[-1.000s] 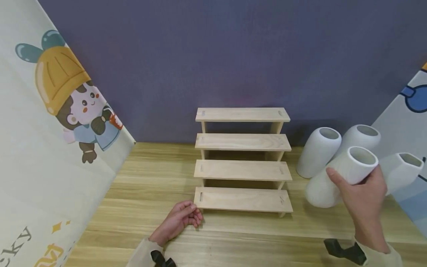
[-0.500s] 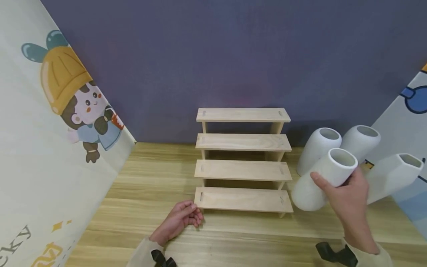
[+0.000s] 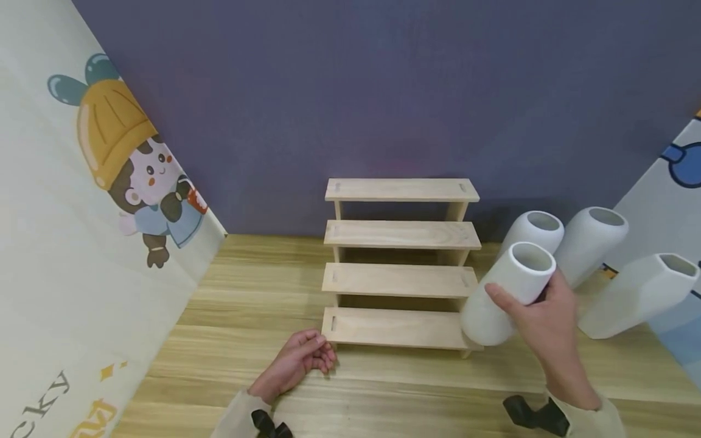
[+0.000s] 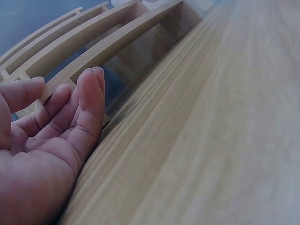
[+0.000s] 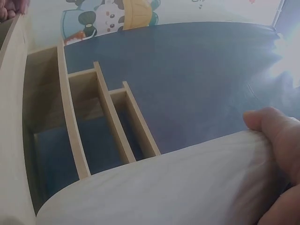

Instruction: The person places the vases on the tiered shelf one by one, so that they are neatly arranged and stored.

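Observation:
My right hand (image 3: 547, 328) grips a white vase (image 3: 501, 298) round its side, with the thumb on the near face. The vase tilts and hangs in front of the right end of the lowest step of a four-tier wooden display stand (image 3: 391, 326). In the right wrist view the vase's pale side (image 5: 164, 187) lies before the steps. My left hand (image 3: 298, 359) rests on the table at the stand's lower left corner. Seen from the left wrist, its thumb and curled fingers (image 4: 89, 93) pinch the end of the lowest board (image 4: 112, 44).
Behind the held vase stand two rounded white vases, one nearer (image 3: 539, 228) and one farther right (image 3: 594, 237). An angular white vase (image 3: 638, 298) leans beside the right panel. A dark blue wall (image 3: 350, 91) backs the wooden table (image 3: 241, 304); a cartoon-printed panel (image 3: 131, 255) borders the left.
My right hand has carried the white vase leftward, from beside the other vases to the lowest step's right end. The left hand keeps its place at the stand's corner.

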`<state>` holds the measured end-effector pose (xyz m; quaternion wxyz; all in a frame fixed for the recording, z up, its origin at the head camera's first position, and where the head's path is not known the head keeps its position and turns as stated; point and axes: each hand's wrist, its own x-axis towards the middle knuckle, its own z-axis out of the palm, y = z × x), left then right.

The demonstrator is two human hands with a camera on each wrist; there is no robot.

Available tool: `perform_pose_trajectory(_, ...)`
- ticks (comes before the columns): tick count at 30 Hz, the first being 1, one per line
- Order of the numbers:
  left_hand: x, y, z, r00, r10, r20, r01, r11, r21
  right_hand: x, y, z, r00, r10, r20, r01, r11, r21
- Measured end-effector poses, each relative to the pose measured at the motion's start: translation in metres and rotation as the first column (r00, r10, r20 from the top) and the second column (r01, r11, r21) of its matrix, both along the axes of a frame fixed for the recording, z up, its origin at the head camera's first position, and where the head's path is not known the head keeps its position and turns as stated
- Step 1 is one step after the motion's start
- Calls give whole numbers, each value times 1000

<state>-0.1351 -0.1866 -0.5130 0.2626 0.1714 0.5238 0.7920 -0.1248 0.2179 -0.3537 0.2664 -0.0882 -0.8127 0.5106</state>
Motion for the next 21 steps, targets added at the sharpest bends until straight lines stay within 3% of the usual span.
perform_pose_trajectory(12,0,1,1,1000,7,7,-7,1000,-15,-3,-17,3,995,53,81,-53,999,0)
perform_pose_trajectory(21,0,1,2,1000,5,12,-5,1000,-9,-6,-30,3,990,113,79,-112,993,-27)
